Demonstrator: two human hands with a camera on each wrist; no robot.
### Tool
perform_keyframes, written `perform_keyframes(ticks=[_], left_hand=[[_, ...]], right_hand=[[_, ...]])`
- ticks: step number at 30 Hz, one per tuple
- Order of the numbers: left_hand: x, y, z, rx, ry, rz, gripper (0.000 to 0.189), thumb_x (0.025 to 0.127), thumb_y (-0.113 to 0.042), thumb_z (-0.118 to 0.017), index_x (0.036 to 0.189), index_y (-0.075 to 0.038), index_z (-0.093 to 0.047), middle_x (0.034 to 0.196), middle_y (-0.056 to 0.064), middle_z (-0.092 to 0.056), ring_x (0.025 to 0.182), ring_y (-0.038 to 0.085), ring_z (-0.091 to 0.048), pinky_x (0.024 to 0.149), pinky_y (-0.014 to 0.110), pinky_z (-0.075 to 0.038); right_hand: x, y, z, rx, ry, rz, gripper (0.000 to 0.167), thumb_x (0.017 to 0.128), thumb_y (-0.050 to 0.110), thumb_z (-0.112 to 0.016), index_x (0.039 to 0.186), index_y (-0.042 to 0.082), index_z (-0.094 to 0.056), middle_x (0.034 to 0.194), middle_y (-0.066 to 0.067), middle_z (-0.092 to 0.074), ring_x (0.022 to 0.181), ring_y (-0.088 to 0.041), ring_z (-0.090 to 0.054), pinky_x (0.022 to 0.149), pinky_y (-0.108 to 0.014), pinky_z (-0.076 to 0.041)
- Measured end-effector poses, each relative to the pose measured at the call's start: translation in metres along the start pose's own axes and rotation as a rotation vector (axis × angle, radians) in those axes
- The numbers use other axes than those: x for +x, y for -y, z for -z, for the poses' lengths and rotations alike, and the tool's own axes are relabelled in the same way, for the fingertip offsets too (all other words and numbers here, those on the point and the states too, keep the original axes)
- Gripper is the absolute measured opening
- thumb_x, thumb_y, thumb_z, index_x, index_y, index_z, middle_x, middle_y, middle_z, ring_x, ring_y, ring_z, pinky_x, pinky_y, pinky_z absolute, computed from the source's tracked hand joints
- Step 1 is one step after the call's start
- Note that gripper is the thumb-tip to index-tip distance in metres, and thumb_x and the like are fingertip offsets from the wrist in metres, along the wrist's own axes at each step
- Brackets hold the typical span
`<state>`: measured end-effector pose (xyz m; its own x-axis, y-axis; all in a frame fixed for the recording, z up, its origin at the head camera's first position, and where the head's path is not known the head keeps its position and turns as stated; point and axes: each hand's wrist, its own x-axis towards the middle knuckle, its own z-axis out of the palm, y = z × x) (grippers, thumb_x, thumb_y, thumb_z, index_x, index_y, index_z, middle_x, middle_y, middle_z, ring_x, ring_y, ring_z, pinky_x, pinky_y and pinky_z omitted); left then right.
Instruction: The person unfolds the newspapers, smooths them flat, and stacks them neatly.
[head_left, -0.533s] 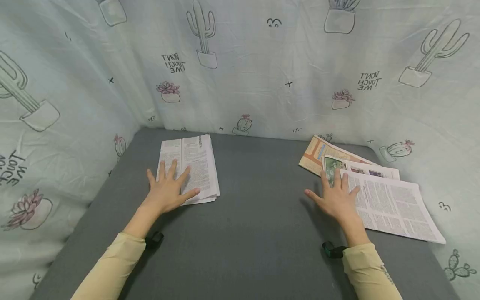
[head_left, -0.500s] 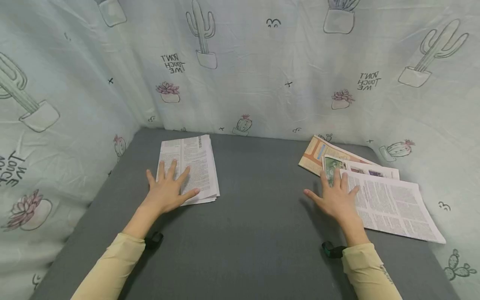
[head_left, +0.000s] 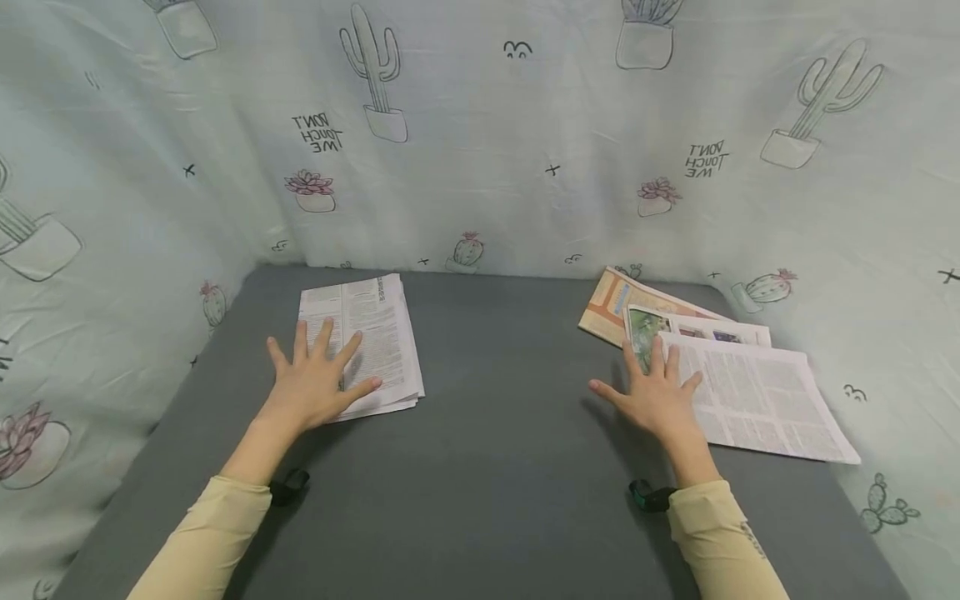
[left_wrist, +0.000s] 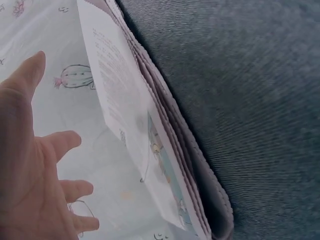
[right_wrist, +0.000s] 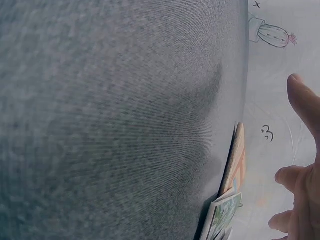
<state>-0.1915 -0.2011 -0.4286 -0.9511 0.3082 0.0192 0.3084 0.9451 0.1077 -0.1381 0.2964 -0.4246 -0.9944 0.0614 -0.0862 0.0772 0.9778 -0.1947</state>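
Observation:
My left hand [head_left: 307,387], fingers spread, hovers over the near left part of a folded newspaper stack [head_left: 386,350] at the back left. In the left wrist view a gap shows between that hand [left_wrist: 35,180] and the layered, folded newspaper [left_wrist: 122,85]. On the right, my right hand [head_left: 660,404] is also spread in the air, beside and partly over a folded newspaper [head_left: 772,400]. Beneath that one lies a newspaper with a green picture [head_left: 641,333], and behind it an orange-printed newspaper [head_left: 600,312]. Neither hand holds anything.
A dark grey cloth-covered table [head_left: 487,467] lies under everything. Pale fabric with cactus prints [head_left: 480,150] hangs along its back and sides. A dark band [head_left: 288,487] sits at the left wrist, another dark band [head_left: 651,497] at the right.
The head view has turned slightly right, so everything appears shifted left. Both hands stay spread, in nearly the same place over the papers.

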Motion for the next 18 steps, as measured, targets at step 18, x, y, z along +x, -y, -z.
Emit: perform_keyframes(ticks=[18], left_hand=[[0.01, -0.007, -0.001, 0.004, 0.02, -0.019, 0.097, 0.085, -0.083, -0.036, 0.156, -0.017, -0.03, 0.156, 0.031, -0.013, 0.138, 0.06, 0.002, 0.092, 0.08, 0.014]], right_hand=[[0.0, -0.006, -0.007, 0.023, 0.011, -0.005, 0.108, 0.083, 0.081, -0.046, 0.157, 0.007, -0.018, 0.155, -0.036, 0.001, 0.139, -0.056, 0.006, 0.092, -0.082, 0.008]])
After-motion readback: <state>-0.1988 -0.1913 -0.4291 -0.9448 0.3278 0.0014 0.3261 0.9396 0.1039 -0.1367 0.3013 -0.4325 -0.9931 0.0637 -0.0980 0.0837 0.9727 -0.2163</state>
